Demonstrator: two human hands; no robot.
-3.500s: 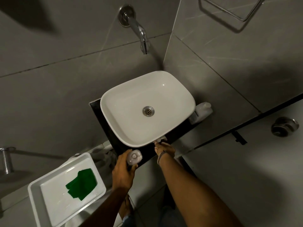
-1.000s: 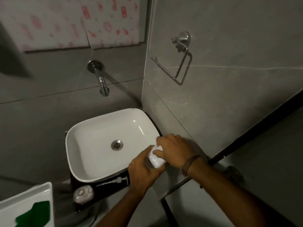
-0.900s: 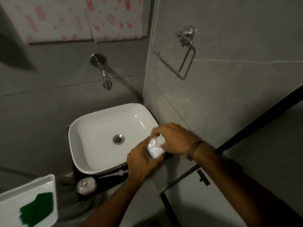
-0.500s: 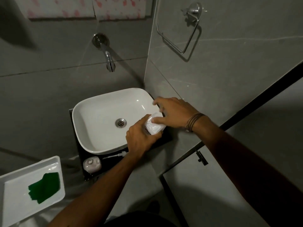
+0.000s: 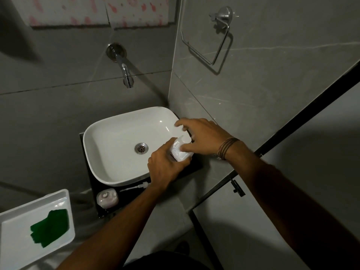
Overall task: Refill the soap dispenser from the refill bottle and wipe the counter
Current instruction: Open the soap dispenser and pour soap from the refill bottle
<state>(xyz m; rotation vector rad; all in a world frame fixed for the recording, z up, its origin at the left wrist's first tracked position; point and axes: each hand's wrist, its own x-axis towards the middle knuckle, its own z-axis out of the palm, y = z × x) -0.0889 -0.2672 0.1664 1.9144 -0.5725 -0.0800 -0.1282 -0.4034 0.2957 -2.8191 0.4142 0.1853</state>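
Note:
The white refill bottle is tilted above the black counter at the sink's right rim. My left hand grips its body from the near side. My right hand covers its top with the thumb pressed on it, and the cap is hidden under the fingers. The soap dispenser stands on the counter's near left corner with its top off. Its pump with tube lies flat beside it. A green cloth lies in a white tray at the lower left.
A white basin fills most of the black counter, under a wall tap. A chrome towel ring hangs on the right wall. A door latch sits on the dark-framed panel to the right.
Earlier my left hand held the dispenser and my right laid the pump down. Both hands have since moved to the refill bottle at the sink's right side and stay on it.

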